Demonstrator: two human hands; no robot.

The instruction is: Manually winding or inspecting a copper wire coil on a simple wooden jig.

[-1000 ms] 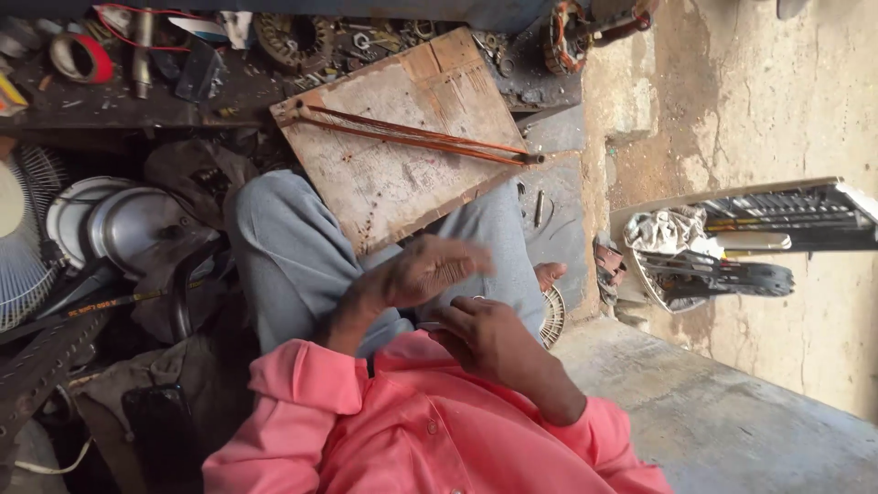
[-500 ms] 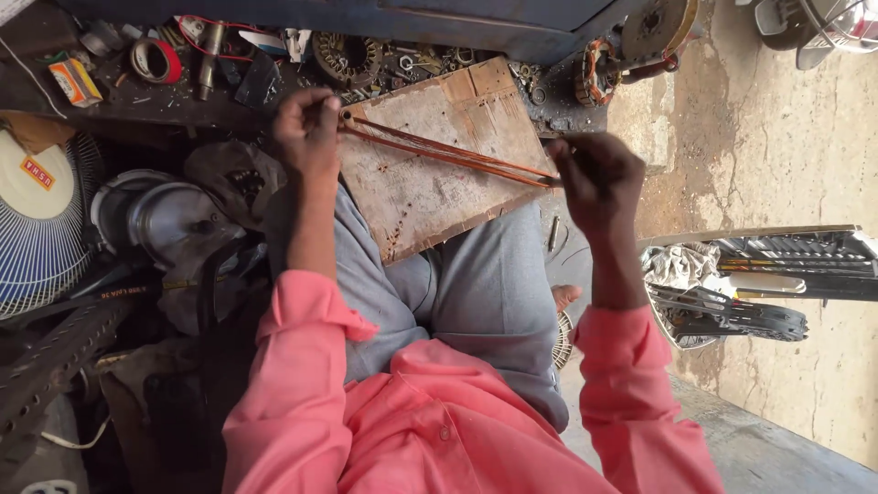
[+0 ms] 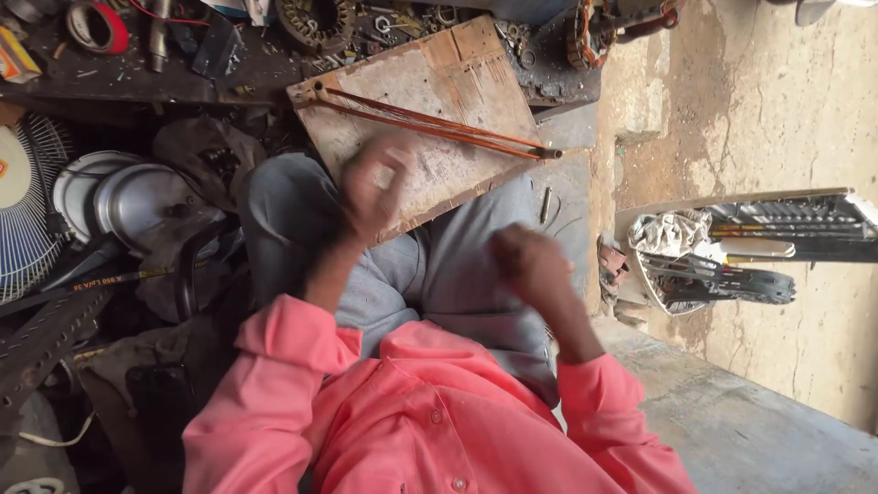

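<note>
Far left edge: white round fan grille (image 3: 20, 215), cut off by the frame; beside it, stacked round grey metal pans (image 3: 128, 197), crowded by dark straps and scrap, little free room. Top left: red-and-white tape roll (image 3: 94, 26) on a cluttered dark bench. Centre: worn rectangular wooden board (image 3: 430, 119), tilted across grey-trousered knees, near edge resting on the lap, far edge against the bench clutter. On the board: long stretched loop of copper-coloured wire (image 3: 430, 123), running corner to corner between two pegs, untouched. Left hand (image 3: 370, 187), blurred, raised over the board's lower left part, clear of the wire; fingers loosely curled, exact pose unclear. Right hand (image 3: 530, 265), blurred, over the lap, just off the board's near edge; fingers seemingly folded inward, nothing visibly pinched. Right: bare concrete floor (image 3: 750, 110), open room; white panel holding dark metal parts (image 3: 732, 247) near the right edge.
</note>
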